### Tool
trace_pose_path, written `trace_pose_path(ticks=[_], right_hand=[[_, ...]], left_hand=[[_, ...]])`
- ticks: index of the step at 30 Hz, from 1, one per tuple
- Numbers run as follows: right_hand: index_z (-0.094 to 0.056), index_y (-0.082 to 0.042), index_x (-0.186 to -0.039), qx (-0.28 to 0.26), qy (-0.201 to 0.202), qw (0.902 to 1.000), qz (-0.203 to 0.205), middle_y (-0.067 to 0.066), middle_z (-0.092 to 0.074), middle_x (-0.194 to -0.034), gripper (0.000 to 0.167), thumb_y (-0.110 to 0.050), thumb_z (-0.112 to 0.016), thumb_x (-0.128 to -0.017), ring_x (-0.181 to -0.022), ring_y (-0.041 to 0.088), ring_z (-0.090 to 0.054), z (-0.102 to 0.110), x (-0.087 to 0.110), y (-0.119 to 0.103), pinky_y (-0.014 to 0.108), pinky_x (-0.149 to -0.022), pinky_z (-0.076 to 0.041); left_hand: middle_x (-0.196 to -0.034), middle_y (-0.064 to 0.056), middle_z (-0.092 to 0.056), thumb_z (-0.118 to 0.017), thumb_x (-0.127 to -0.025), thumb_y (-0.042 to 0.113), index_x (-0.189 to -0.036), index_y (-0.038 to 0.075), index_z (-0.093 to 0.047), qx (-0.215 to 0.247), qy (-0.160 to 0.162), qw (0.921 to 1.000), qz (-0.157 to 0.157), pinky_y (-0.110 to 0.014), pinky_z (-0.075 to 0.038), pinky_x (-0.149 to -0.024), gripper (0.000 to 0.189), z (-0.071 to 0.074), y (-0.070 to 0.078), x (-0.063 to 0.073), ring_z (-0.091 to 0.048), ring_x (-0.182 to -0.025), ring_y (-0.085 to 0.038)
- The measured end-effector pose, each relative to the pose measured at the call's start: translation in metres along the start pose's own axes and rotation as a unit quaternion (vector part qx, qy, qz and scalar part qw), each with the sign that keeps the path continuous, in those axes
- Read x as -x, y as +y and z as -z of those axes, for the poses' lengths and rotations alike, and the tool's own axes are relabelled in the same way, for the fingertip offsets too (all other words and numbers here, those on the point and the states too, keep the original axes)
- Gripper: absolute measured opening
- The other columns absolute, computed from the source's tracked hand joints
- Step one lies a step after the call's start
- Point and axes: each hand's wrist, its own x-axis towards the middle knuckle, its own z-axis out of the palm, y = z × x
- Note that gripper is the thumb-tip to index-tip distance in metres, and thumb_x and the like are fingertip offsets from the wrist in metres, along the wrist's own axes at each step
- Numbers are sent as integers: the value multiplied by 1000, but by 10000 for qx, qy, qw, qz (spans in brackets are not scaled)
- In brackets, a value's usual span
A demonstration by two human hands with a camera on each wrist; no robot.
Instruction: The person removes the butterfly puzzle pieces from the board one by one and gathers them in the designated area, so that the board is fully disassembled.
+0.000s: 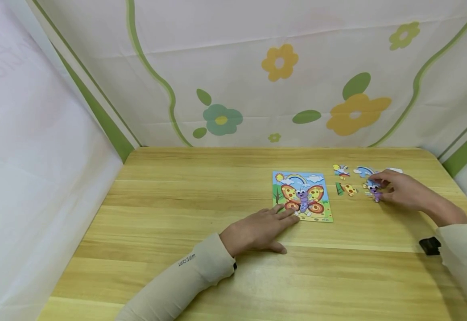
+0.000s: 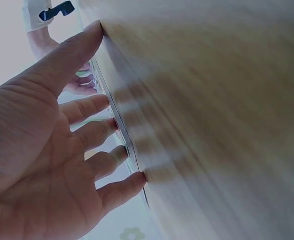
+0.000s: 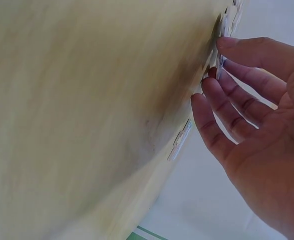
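Note:
A square butterfly picture board (image 1: 317,178) lies flat on the table, right of the middle. My left hand (image 1: 259,229) rests at its lower left edge, fingers extended, with the fingertips on the board and the thumb on the wood; the left wrist view shows these fingers (image 2: 94,107) spread along the board's thin edge. My right hand (image 1: 407,191) pinches a jigsaw piece (image 1: 374,192) showing the purple butterfly body. In the right wrist view the thumb and fingers hold that piece (image 3: 220,65) tilted up from the table.
Loose jigsaw pieces lie around the right hand: a sun piece (image 1: 341,169), a yellow wing piece (image 1: 349,189), a rainbow piece (image 1: 363,171) and a whitish one (image 1: 395,170) partly behind the hand. A flower-printed curtain (image 1: 237,80) borders the table's (image 1: 169,200) back.

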Motion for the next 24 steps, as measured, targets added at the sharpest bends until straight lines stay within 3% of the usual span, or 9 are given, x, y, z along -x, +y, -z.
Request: trace_pose_path(ticks=[24], right_hand=[[-64,13,-128,-22,135,9999,78,13,-63,-104,46,5,-80,-86,-90,-2,-52,-3,2,3,23,-70,-56]], left_hand=[[-178,5,-13,-67,-99,50,-169,25,-22,-8,-13,10000,-2,-41,-24,-132,87,0,-1,-1,-13,-165,-25]])
